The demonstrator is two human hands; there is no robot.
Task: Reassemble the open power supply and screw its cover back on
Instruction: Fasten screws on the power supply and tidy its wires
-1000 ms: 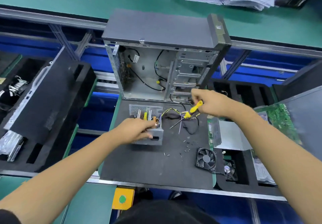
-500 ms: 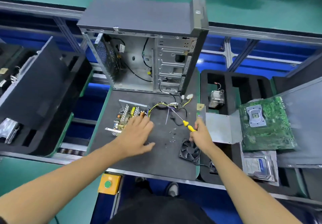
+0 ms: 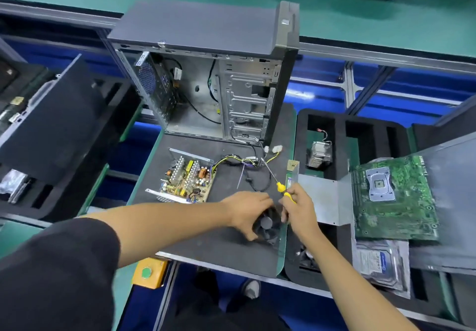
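Observation:
The open power supply point(image 3: 186, 179) lies on the black mat point(image 3: 206, 248) with its circuit board bare; its wire bundle point(image 3: 239, 161) trails to the right. A small black fan point(image 3: 268, 226) sits at the mat's right edge. My left hand point(image 3: 247, 210) grips the fan from the left, fingers curled round its frame. My right hand point(image 3: 298, 209) holds a yellow-handled screwdriver point(image 3: 279, 187), shaft pointing up-left, and its lower fingers touch the fan's right side. The grey metal cover point(image 3: 319, 199) lies flat just to the right.
An open computer case point(image 3: 206, 91) stands behind the mat. A black foam tray point(image 3: 340, 134) at right holds a heatsink point(image 3: 319, 154); a green motherboard point(image 3: 394, 196) and a bagged drive point(image 3: 381, 263) lie further right. Another foam tray point(image 3: 51, 134) is at left. An orange button box point(image 3: 149, 272) hangs below.
My left hand left the power supply and moved right onto the fan. My right hand came down from near the case to the fan, still holding the screwdriver. The view shifted.

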